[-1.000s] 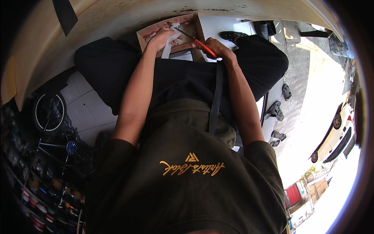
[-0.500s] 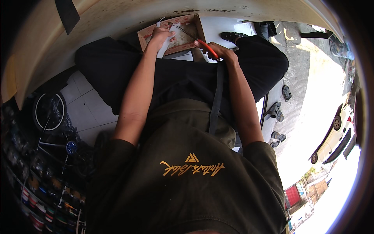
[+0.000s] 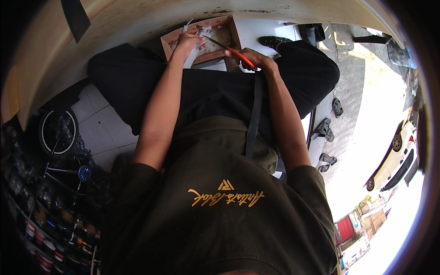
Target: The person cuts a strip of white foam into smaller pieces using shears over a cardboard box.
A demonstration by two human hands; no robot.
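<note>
Over an open cardboard box (image 3: 234,32), my left hand (image 3: 187,44) pinches a thin white strip (image 3: 191,58), whose material I cannot make out. Its lower part hangs below the fingers, and a narrow end sticks up above them. My right hand (image 3: 256,59) is wrapped round the orange-red handles of a pair of scissors (image 3: 245,57). Their dark blades point left, with the tips close to the fingers of my left hand. A crumpled white piece (image 3: 206,31) shows just above the tips. Pale scraps lie in the box.
My crossed legs in black trousers (image 3: 123,78) lie on both sides of the box. A pale curved surface (image 3: 151,20) runs along the far side. A black shoe (image 3: 273,42) is right of the box, sandals (image 3: 323,130) lie further right, and a wheel (image 3: 58,130) stands at left.
The scissors' blades have swung lower and leftward, nearer my left fingers. The white piece above them has shifted a little. My left hand has hardly moved.
</note>
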